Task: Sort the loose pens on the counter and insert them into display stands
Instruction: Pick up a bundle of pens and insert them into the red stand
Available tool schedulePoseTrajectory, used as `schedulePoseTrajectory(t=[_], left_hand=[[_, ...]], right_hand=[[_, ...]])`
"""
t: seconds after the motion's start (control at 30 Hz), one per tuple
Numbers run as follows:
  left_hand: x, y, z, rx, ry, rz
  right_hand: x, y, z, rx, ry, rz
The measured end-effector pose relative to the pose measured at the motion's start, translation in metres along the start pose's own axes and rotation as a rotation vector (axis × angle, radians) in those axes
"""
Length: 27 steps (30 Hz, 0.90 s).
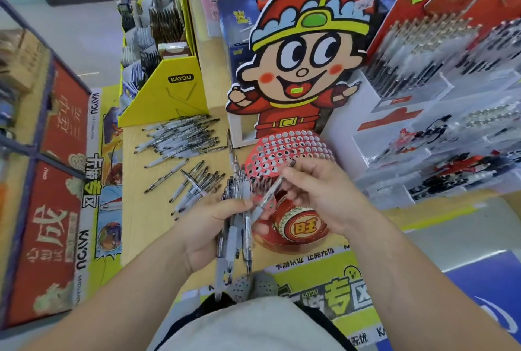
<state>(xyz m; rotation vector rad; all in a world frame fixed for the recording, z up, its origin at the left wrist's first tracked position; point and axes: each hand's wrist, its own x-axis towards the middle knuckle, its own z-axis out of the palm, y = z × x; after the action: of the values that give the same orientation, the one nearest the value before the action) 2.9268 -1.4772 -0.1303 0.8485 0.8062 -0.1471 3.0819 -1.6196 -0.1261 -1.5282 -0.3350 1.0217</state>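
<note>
- While the left hand (207, 228) grips a bundle (235, 238) of slim, clear-barrelled pens, the right hand (321, 195) pinches one pen (271, 192).
- Red stand (290, 147), perforated with round holes, lies just beyond.

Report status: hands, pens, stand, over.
Left hand grips a pen bundle. Right hand pinches one pen by the red perforated stand. More loose pens lie on the counter; nothing blocks the stand.
</note>
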Motion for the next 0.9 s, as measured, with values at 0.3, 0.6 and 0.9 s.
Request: schedulePoseTrajectory(t=[0.3,0.6,0.9], left_hand=[[0.008,-0.028,0.002,-0.246,0.334,0.027],[-0.008,-0.040,-0.007,-0.271,0.394,0.092],[-0.010,-0.047,0.002,-0.315,0.404,0.109]], right_hand=[[0.006,0.024,-0.047,-0.050,0.230,-0.137],[0.021,0.044,-0.034,-0.570,0.185,-0.344],[0.022,0.049,-0.021,-0.821,0.104,-0.439]])
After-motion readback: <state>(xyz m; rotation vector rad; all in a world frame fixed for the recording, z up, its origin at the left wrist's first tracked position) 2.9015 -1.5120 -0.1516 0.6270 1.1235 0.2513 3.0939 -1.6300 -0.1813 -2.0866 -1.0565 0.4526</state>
